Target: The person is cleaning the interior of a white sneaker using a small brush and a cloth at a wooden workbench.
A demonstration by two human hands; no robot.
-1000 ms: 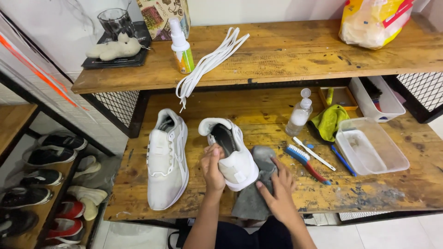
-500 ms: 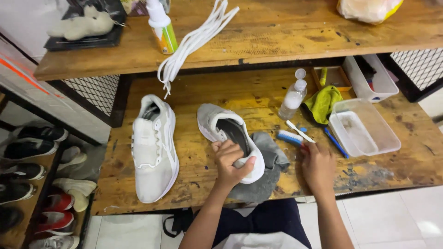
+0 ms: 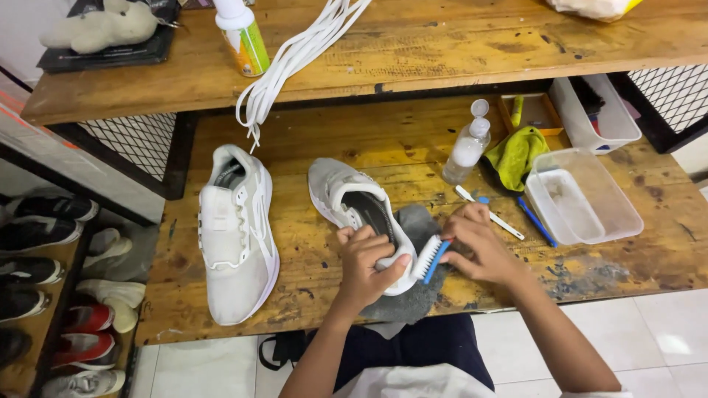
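Shoe point(image 3: 354, 210) lies on a grey cloth point(image 3: 413, 295) on the table point(image 3: 332, 147); it looks light and soft, best held at the firmer heel, where the left hand point(image 3: 365, 265) has its grip; right hand point(image 3: 479, 247) grasps a brush point(image 3: 429, 258)

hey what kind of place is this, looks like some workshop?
Likely a shoe-cleaning bench: a white sneaker held by the left hand, a brush in the right hand, and a shoe rack alongside.
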